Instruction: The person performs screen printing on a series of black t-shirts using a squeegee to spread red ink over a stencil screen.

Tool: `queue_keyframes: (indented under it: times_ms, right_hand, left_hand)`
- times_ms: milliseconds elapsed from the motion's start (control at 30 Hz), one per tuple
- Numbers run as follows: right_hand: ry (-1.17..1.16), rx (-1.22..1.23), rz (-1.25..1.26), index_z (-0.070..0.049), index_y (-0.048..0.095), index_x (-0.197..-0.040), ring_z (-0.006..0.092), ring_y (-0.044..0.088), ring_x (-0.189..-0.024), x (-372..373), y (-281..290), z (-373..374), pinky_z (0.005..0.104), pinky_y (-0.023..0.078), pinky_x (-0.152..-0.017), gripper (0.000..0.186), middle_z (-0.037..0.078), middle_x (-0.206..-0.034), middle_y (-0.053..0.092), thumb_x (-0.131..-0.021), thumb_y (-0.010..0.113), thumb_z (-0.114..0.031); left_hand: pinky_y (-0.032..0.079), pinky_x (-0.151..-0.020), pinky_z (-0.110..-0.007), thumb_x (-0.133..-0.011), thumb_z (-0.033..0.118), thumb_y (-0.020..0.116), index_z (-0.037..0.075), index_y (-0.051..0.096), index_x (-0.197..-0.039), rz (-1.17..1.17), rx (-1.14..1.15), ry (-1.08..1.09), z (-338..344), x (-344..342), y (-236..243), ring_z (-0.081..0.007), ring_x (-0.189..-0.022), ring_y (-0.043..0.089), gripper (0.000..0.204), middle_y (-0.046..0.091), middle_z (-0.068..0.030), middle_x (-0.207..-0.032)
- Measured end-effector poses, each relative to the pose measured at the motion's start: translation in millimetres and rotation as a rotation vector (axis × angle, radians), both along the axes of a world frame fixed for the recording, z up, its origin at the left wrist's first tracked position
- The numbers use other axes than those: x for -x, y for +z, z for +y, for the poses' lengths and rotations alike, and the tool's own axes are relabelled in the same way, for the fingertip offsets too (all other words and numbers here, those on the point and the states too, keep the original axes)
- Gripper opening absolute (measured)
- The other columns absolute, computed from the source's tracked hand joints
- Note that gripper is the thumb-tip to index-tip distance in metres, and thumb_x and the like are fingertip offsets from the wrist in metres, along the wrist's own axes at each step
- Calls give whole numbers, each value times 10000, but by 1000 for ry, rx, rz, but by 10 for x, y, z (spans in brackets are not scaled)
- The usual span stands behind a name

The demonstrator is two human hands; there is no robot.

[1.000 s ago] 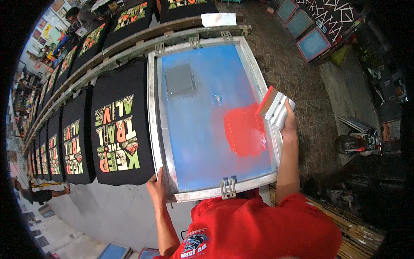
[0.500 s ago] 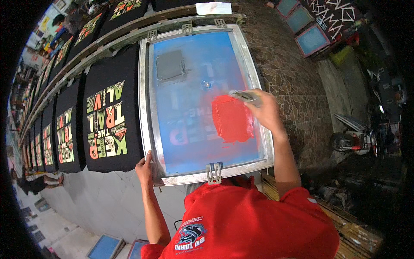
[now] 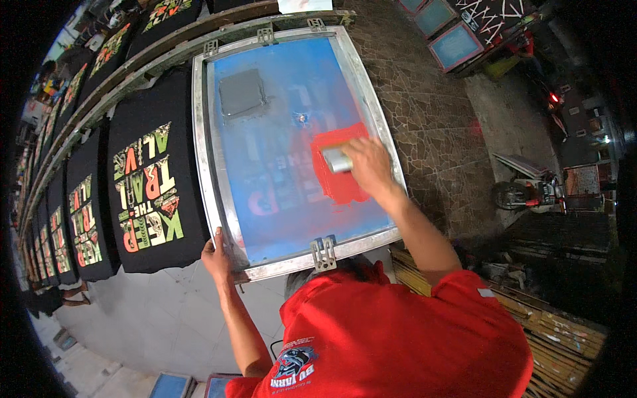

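Observation:
A silk-screen printing frame (image 3: 210, 179) with pale metal edges and a blue mesh (image 3: 259, 169) lies in front of me. My right hand (image 3: 369, 167) grips a squeegee (image 3: 338, 160) with a pale metal holder. Its edge rests on a patch of wet red ink (image 3: 348, 191) at the right half of the mesh. My left hand (image 3: 217, 256) holds the frame's near left corner, thumb up along the outer edge, other fingers partly hidden. Beneath the mesh, faint lettering shows through. A grey square (image 3: 242, 91) marks the far left of the mesh.
Black shirts (image 3: 142, 179) with colourful prints lie in a row to the left. Metal clamps (image 3: 324, 254) sit on the frame's near and far edges. A rail (image 3: 166, 56) runs behind it. More screens (image 3: 456, 46) stand far right, near a motorcycle (image 3: 527, 194).
My right hand has drawn the squeegee from the far edge of the red ink toward me, onto the patch. The left hand keeps its hold. The whole view has shifted slightly.

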State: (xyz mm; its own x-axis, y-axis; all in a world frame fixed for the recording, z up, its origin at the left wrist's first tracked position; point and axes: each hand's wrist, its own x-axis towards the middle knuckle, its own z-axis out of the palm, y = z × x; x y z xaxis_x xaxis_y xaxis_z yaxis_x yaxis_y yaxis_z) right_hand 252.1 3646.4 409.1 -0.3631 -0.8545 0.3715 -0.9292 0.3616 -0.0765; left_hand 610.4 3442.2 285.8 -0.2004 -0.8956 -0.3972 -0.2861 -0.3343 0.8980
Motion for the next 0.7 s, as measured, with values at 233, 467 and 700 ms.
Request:
queue_keyframes:
  times_ms: [233, 467, 700]
  right_hand:
    - [-97, 72, 17, -83, 713, -965, 208, 630, -902, -670, -116, 623, 380, 426, -861, 285, 25, -923, 680, -736, 612, 52]
    - [-62, -66, 28, -94, 705, -987, 226, 618, -919, -869, 0, 757, 427, 426, -884, 210, 47, -956, 647, -815, 585, -85]
    - [-47, -40, 73, -81, 709, -978, 240, 629, -926, -479, -276, 512, 400, 442, -851, 190, 59, -969, 671, -809, 622, -77]
  left_hand:
    - [402, -577, -262, -938, 385, 704, -45, 716, -893, -113, 72, -39, 30, 124, 284, -81, -646, 510, 432, 634, -17, -732]
    - [425, -599, -257, -934, 385, 708, -60, 715, -919, -58, 2, -43, -35, 37, 162, -83, -655, 530, 446, 650, -27, -754]
    - [436, -614, -263, -931, 390, 710, -59, 721, -951, -119, -19, -50, 8, 50, 248, -95, -686, 551, 449, 670, -55, -774]
